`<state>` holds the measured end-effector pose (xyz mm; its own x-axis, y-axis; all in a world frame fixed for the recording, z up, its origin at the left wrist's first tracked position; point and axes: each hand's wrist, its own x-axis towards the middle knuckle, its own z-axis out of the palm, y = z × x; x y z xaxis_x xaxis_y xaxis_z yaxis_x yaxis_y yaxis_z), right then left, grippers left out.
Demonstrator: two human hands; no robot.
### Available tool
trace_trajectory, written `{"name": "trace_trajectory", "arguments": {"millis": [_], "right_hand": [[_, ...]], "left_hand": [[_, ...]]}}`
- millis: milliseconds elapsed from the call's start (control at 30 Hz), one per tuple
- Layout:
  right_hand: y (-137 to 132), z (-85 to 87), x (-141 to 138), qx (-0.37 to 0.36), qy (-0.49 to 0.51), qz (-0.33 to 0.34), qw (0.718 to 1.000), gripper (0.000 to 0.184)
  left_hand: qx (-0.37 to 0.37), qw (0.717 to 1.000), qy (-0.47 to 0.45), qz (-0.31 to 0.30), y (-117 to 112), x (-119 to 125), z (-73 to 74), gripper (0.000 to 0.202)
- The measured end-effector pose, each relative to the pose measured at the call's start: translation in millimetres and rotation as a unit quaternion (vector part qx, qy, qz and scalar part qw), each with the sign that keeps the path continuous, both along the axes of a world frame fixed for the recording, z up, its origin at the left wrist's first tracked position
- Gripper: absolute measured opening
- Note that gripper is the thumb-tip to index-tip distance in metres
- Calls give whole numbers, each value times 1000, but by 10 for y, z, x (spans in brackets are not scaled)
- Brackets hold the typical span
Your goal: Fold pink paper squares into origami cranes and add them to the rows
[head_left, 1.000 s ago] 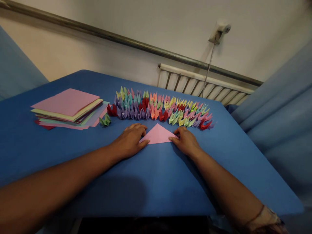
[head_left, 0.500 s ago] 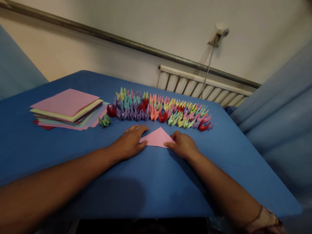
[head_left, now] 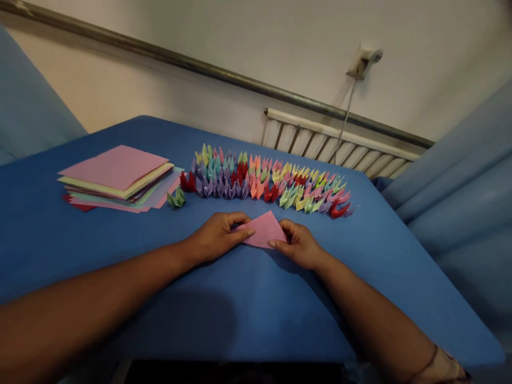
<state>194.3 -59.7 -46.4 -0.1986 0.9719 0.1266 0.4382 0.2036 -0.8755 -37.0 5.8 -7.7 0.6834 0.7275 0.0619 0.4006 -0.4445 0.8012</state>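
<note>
A pink sheet of origami paper [head_left: 264, 230], folded into a triangle, is between my two hands with its peak pointing away from me. My left hand [head_left: 218, 234] pinches its left corner, thumb on top and fingers behind. On the opposite corner, my right hand [head_left: 301, 244] is closed the same way. Just beyond the paper stand rows of small folded paper cranes [head_left: 256, 186] in many colours. One green folded piece [head_left: 176, 198] sits apart at their left end.
A stack of coloured paper squares [head_left: 116, 168] lies at the left on the blue-covered table [head_left: 192, 314]. Behind the table are a wall rail [head_left: 240, 80] and a white radiator [head_left: 312, 133]. A blue curtain [head_left: 460, 202] hangs along the right side.
My fingers have closed on the paper's corners, where they were resting at its sides. The triangle is tilted up a little and slightly turned. The view has shifted slightly.
</note>
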Motion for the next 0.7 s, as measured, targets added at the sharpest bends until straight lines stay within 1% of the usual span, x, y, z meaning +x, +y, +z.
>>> {"name": "trace_trajectory", "arguments": {"millis": [100, 167, 333, 500, 700], "right_hand": [[-32, 69, -45, 4, 26, 7, 1000, 28], [-46, 92, -71, 13, 48, -3, 999, 28], [-63, 100, -89, 34, 52, -41, 997, 30], [-72, 99, -108, 53, 50, -64, 995, 26], [-68, 80, -147, 25, 81, -53, 995, 28]], "left_hand": [[5, 1000, 16, -26, -48, 6, 28, 25], [8, 999, 28, -28, -73, 14, 43, 27], [22, 999, 29, -27, -87, 19, 73, 33], [12, 999, 35, -32, -95, 21, 92, 28], [1, 998, 44, -42, -107, 25, 85, 27]]}}
